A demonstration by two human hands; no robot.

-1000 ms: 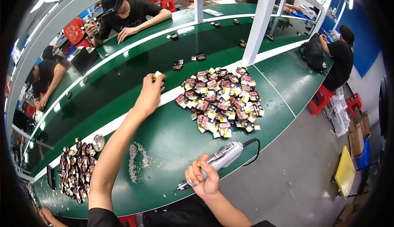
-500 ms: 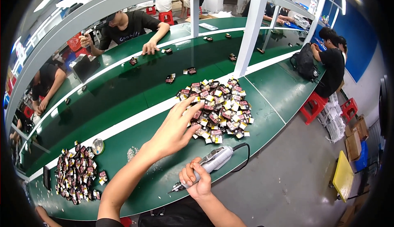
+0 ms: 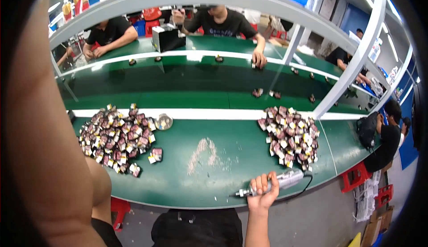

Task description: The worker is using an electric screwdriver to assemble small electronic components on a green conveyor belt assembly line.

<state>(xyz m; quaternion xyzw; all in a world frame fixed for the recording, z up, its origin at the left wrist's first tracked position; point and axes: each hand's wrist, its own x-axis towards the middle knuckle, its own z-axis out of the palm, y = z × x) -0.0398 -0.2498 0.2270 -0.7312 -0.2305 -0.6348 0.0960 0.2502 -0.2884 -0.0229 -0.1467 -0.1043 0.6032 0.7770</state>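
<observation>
My right hand (image 3: 263, 189), fingers wrapped round it, holds a grey corded electric screwdriver (image 3: 290, 178) over the table's near edge, its bit pointing left. My left forearm (image 3: 55, 157) rises large and close along the left side; its hand lies outside the picture. On the green table (image 3: 232, 153) are two heaps of small black parts with pinkish faces and white and yellow tabs: a left heap (image 3: 118, 135) and a right heap (image 3: 290, 135). One such part (image 3: 155, 155) lies apart beside the left heap.
A small round dish (image 3: 164, 122) stands by the left heap. Tiny pale bits (image 3: 203, 155) are scattered mid-table. Beyond the white rail, more parts lie on a dark green belt (image 3: 196, 79). A co-worker's hand (image 3: 259, 59) touches one. A grey post (image 3: 343, 86) rises behind the right heap.
The view has swung left. My left hand has left the right heap and gone up out of the picture. My right hand still grips the screwdriver.
</observation>
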